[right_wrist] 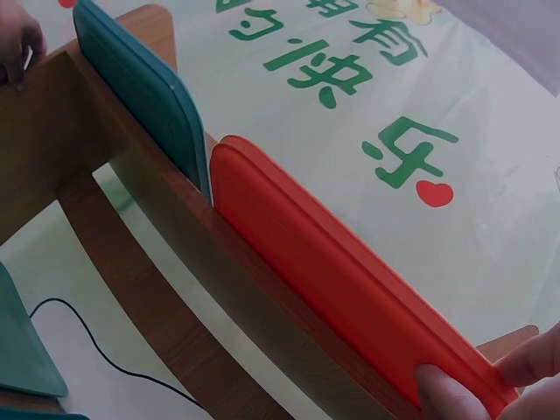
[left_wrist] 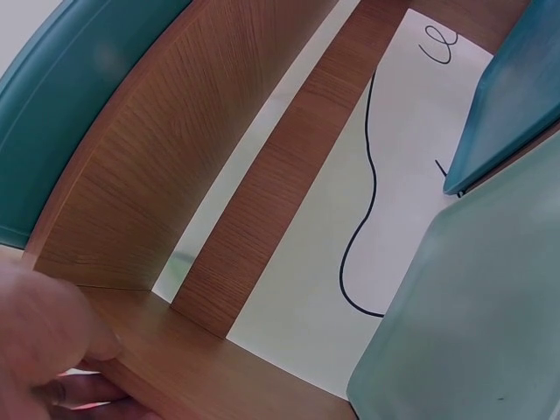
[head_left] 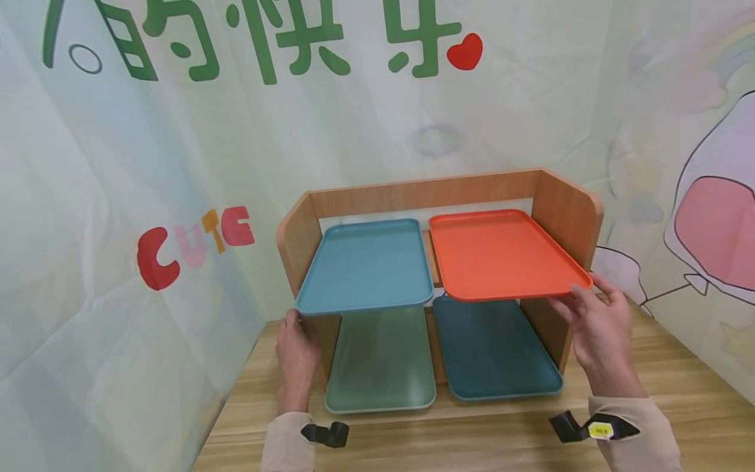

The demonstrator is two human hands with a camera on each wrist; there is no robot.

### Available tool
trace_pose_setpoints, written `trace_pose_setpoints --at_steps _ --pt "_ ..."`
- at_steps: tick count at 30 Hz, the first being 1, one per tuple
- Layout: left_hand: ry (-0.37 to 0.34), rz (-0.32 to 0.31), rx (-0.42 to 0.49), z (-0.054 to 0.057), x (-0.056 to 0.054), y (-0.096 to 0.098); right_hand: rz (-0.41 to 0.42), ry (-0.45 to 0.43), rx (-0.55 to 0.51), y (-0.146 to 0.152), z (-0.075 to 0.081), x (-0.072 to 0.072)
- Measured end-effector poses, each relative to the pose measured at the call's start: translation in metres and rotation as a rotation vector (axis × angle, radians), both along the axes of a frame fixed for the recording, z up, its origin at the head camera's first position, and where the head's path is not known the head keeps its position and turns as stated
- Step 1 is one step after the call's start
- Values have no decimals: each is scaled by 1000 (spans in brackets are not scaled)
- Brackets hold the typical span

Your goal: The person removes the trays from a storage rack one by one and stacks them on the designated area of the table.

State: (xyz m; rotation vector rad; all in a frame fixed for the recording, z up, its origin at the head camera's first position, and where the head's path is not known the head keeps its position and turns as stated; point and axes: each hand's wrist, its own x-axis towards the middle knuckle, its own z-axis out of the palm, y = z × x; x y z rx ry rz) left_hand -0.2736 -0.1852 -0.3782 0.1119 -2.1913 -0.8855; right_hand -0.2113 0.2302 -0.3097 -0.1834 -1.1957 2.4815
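A two-level wooden rack point(head_left: 421, 195) holds rectangular trays. On its upper level lie a blue tray point(head_left: 368, 265) at left and an orange tray point(head_left: 501, 255) at right. Beneath them are a green tray point(head_left: 383, 360) and a dark teal tray point(head_left: 498, 347). My right hand point(head_left: 598, 321) pinches the orange tray's near right corner, thumb on one face and fingers on the other in the right wrist view. Below the blue tray's near left corner, my left hand point(head_left: 297, 347) grips the edge of the rack's wooden side point(left_wrist: 192, 350), thumb over it and fingers curled around.
The rack stands on a wood-grain table point(head_left: 472, 439). A printed cloth backdrop point(head_left: 366, 131) hangs close behind it and along both sides. Black camera straps point(head_left: 326, 434) circle the sleeves.
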Motion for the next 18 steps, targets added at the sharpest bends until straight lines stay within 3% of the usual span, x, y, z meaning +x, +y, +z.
trace_pose_setpoints --at_steps 7,18 --pt "-28 2 7 1 1 0 2 6 -31 2 -2 6" --pt "-13 -5 1 1 3 -1 17 55 -50 2 -7 18"
